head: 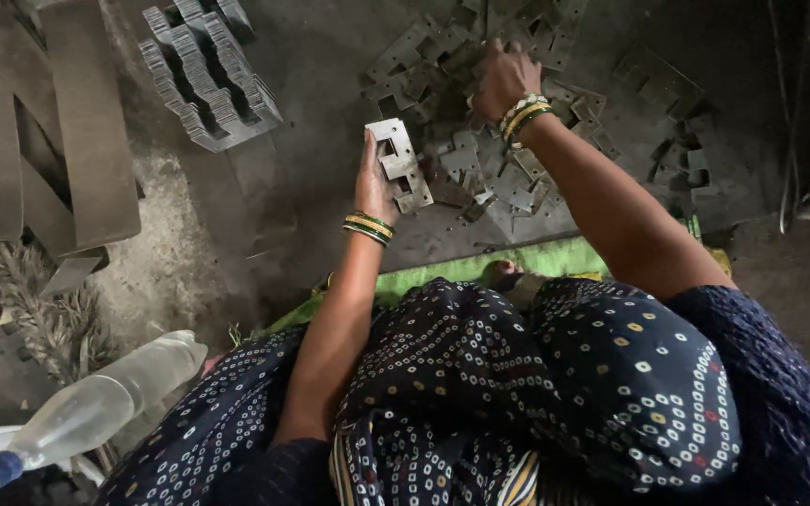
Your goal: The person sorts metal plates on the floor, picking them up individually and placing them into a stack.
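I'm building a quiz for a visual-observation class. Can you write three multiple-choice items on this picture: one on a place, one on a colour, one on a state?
1. Where is the neat stack of grey notched metal plates?
A. Upper left, apart from the loose pile
B. On the person's lap
C. Under the bottle

2. What colour is the cap of the clear plastic bottle?
A. Red
B. Blue
C. Yellow

3. What is the left hand doing?
A. Resting flat and empty
B. Gripping the bottle
C. Holding a small bundle of flat notched metal plates upright

Answers:
1 A, the stack sits on the floor well left of the scattered grey metal pieces, where the right hand reaches.
2 B, the cap at lower left is blue.
3 C, its fingers close on the bundle's edge.
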